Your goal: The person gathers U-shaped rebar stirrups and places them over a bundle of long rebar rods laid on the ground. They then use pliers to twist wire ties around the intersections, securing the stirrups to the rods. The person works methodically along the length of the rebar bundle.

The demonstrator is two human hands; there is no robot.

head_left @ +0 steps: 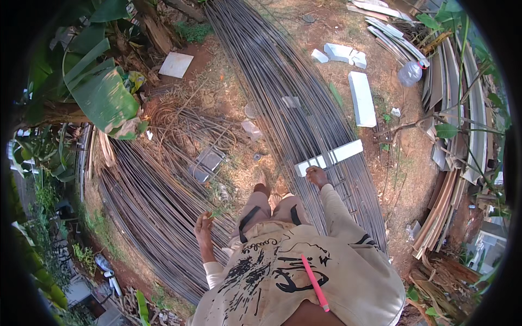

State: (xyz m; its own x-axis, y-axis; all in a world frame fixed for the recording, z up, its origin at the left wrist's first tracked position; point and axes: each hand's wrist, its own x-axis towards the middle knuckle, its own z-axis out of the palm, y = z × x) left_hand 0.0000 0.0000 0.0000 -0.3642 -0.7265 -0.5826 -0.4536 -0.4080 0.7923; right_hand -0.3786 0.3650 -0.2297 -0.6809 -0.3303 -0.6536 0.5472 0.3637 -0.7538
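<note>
My right hand (316, 176) is closed around a thin steel rod, beside a long white block (348, 151) that looks like foam. The block lies crosswise over a long bundle of dark steel rods (283, 81), and a few rods pass over its top. Just right of this hand, a ladder-like piece of rods and short crossbars (346, 193) rests on the bundle. My left hand (204, 227) hangs over a second rod bundle (147, 201), fingers loosely bent and apart, with nothing visible in it. A pink pen-like stick (315, 282) lies against my shirt front.
Tangled wire (168, 119) and a dark flat panel (206, 164) lie between the bundles. Further right are another white block (362, 99), broken white pieces (340, 52), a clear plastic bottle (410, 74) and stacked long boards (446, 201). Banana leaves (103, 92) hang at far left.
</note>
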